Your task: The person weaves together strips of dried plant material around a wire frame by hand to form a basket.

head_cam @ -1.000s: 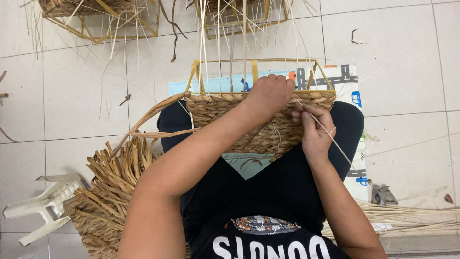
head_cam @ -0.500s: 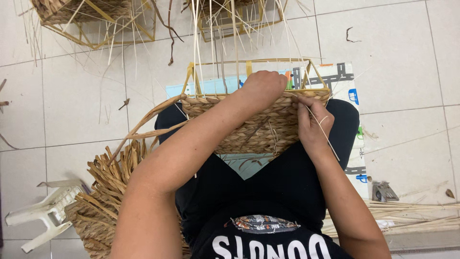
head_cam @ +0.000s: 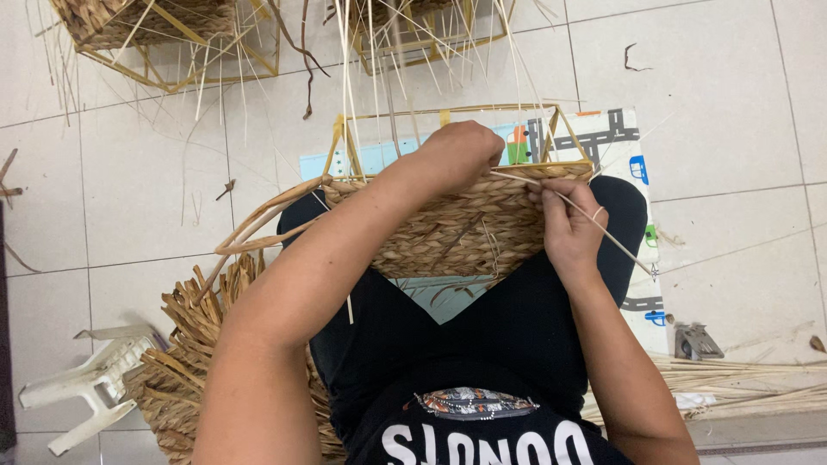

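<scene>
One half-woven basket (head_cam: 465, 226) rests on the person's lap, its wire frame rising above. The left hand (head_cam: 461, 151) curls clenched over the rim; the right hand (head_cam: 568, 226) pinches one thin reed (head_cam: 594, 226). Two more framed baskets (head_cam: 164, 34) sit beyond on the tile floor (head_cam: 724, 103).

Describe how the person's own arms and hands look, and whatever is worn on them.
Both arms are bare along their whole visible length: no sleeves, gloves, watch or bracelets show. The left hand and right hand are bare too. The right hand has a pale band, a ring or a wrap, on one finger. No markings are visible.
</scene>
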